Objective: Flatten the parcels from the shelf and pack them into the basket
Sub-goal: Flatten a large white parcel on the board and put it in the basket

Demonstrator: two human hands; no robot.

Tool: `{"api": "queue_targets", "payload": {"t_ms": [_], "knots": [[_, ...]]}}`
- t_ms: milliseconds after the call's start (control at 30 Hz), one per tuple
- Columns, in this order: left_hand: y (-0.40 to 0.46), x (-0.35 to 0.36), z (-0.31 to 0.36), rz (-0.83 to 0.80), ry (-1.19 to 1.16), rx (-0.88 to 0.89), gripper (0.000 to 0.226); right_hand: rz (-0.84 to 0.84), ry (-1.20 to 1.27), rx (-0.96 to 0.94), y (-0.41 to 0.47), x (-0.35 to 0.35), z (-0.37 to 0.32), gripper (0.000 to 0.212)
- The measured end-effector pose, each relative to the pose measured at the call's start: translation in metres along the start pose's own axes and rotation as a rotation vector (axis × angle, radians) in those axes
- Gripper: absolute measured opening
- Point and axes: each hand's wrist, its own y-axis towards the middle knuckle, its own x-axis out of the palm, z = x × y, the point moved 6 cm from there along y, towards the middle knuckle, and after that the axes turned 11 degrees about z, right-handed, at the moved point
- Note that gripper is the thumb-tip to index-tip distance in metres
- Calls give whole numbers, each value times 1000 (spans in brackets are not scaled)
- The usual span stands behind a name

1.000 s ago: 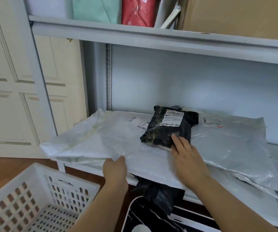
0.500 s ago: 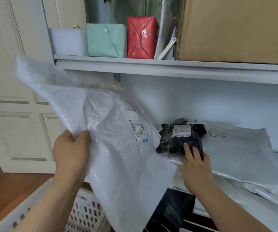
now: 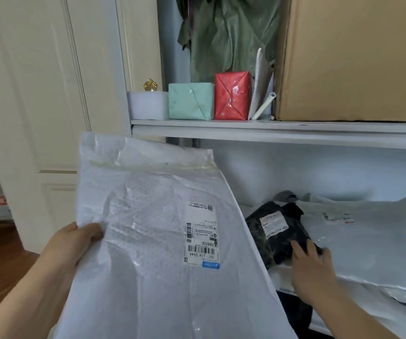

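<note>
Left hand (image 3: 71,243) pinching white bubble mailer (image 3: 148,241) upright at 9 o'clock — right hand (image 3: 313,267) at 4 o'clock, fingers flat on black parcel (image 3: 277,231), shelf (image 3: 270,129) above.

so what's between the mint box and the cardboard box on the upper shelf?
Head view: between the mint box and the cardboard box stand a red wrapped box, then white sheets and a white tube leaning by the cardboard.

The white mailer (image 3: 153,241) ran off the bottom edge and hid the fingers of the left hand (image 3: 72,245) behind it, apart from the thumb. Its label (image 3: 200,237) was too small to read. The cardboard box (image 3: 353,57) was cut off at the top and right edges.
</note>
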Motion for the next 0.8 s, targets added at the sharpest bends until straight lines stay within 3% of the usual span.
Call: {"api": "queue_targets", "payload": {"t_ms": [167, 333, 400, 500, 533, 600, 667, 733, 800], "knots": [[-3, 13, -23, -102, 47, -118, 11, 119, 158, -80, 3, -12, -28, 52], [4, 38, -49, -153, 112, -118, 11, 183, 221, -24, 26, -15, -33, 61], [10, 50, -64, -178, 109, -167, 19, 165, 234, -3, 34, -10, -33, 55], [16, 71, -85, -199, 85, -216, 13, 215, 393, 123, 45, -3, -29, 36], [18, 75, -90, -189, 75, -219, 13, 290, 495, 197, 47, -2, -25, 30], [20, 86, -101, -195, 44, -236, 15, 399, 803, 366, 49, 1, -15, 46], [22, 92, -112, -196, 20, -253, 14, 390, 1150, 470, 47, 3, -10, 53], [20, 94, -121, -195, -5, -280, 12, 285, 1485, 486, 42, 1, -10, 35], [13, 97, -124, -239, -42, -297, 15, 108, 1765, 443, 33, -2, -13, 33]]}}
